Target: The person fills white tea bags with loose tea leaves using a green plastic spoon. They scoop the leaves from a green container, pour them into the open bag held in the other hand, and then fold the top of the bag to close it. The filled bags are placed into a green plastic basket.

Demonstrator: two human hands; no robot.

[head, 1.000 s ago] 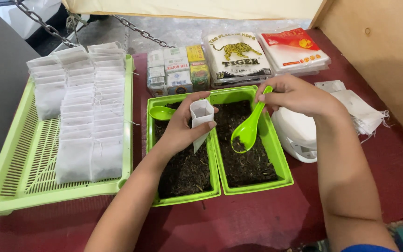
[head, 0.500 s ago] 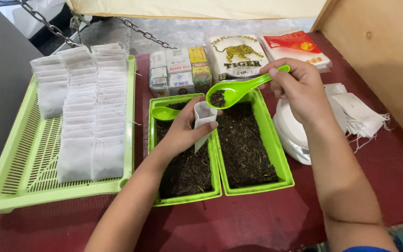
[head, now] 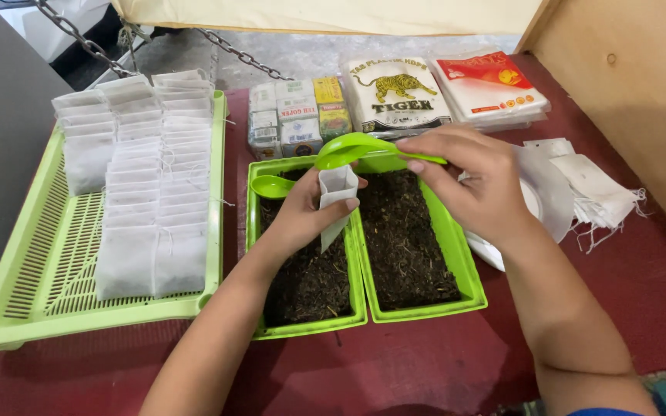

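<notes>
Dark red tabletop (head: 425,362) w/ a plywood wall on my right and a chain across the top. My left hand (head: 302,212) is clenched round a small white filter bag (head: 336,196), pinching it upright w/ its mouth up, over the seam btw two green trays of loose dark tea — left tray (head: 310,327), right tray (head: 433,312). My right hand (head: 475,181) grips the handle of a green plastic scoop (head: 352,148), fingers closed on it; scoop bowl sits just above the bag's mouth, nearly touching. Can't tell how much tea is in the scoop. A 2nd green scoop (head: 271,186) lies in the left tray's far end, beside my left thumb. Left of me — a big slatted green tray (head: 17,270) w/ rows of filled white bags (head: 148,200). Far side: small tea boxes (head: 294,115), flat packets (head: 441,92). At right, loose empty bags w/ strings (head: 595,185) near my right wrist.
</notes>
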